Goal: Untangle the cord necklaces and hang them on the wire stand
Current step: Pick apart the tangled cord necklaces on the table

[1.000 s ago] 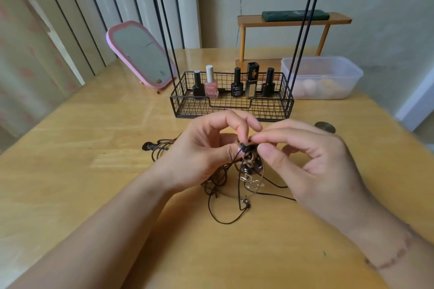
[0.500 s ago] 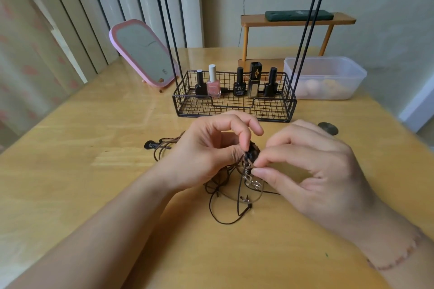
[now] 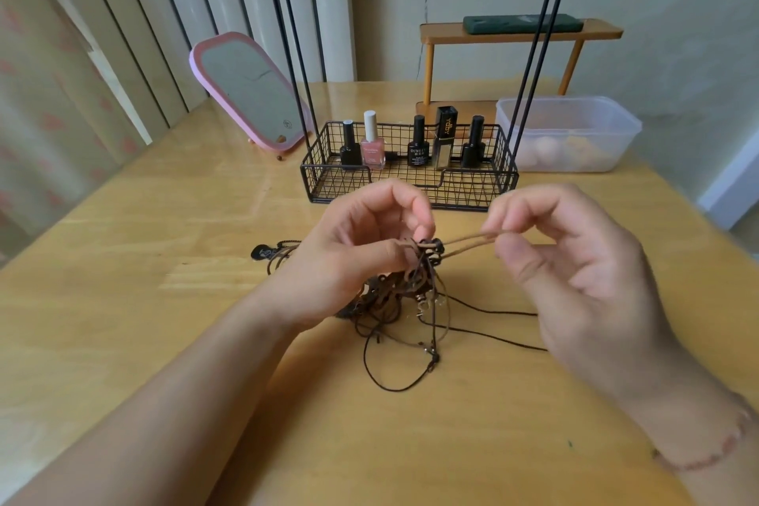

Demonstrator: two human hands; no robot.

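A knot of dark brown and black cord necklaces (image 3: 404, 310) lies on the wooden table (image 3: 164, 341), partly lifted between my hands. My left hand (image 3: 353, 255) pinches the tangle at its top, near small beads and a metal clasp. My right hand (image 3: 575, 271) pinches a loop of light brown cord (image 3: 468, 244) drawn taut to the right of the knot. A black pendant (image 3: 263, 252) lies to the left of my left hand. The black wire stand (image 3: 408, 181) rises just behind my hands, with hooks at the top edge of the view.
The stand's basket holds several nail polish bottles (image 3: 373, 148). A pink mirror (image 3: 250, 94) leans at the back left. A clear plastic box (image 3: 569, 133) sits at the back right, in front of a small wooden shelf (image 3: 517, 33) bearing a dark case.
My right hand has moved right and pulled a loop of light brown cord out of the knot. My left hand stays pinching the tangle.
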